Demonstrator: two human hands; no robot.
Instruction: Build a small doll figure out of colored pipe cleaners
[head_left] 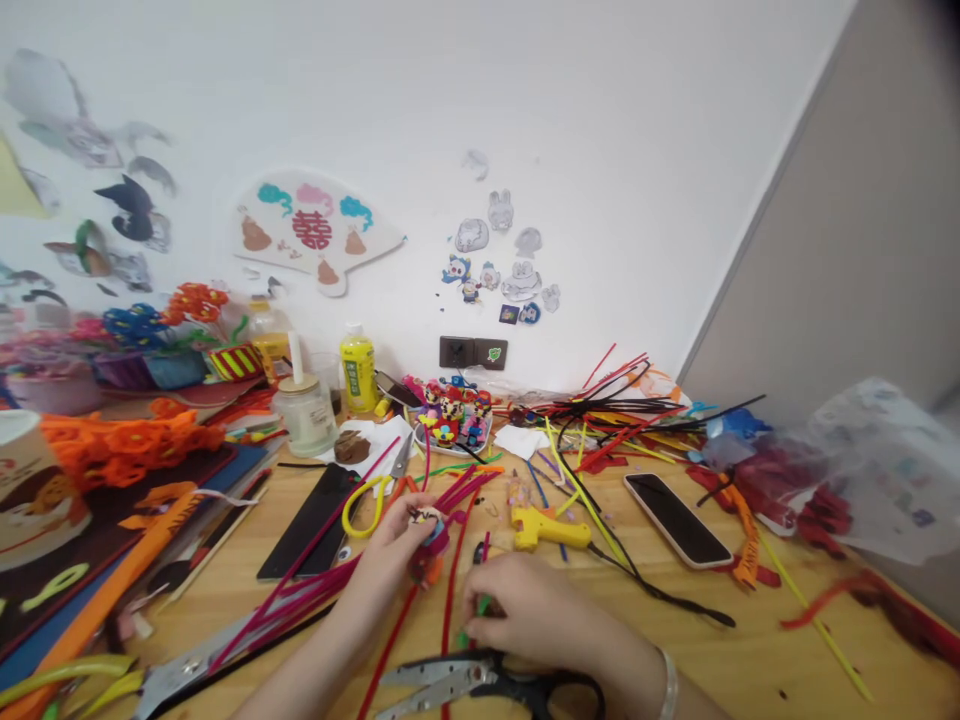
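The left hand (390, 553) clamps a small pipe-cleaner figure in red, teal and black (429, 545), its long axis roughly upright, at the fingertips. The right hand (529, 605), near but apart and to its right, pinches a short green pipe-cleaner piece (484, 605). Just below the right hand lie black-handled steel scissors (487, 680), blades pointing left; a yellow hot glue gun (547, 530) sits beyond on the wooden worktop (750, 640).
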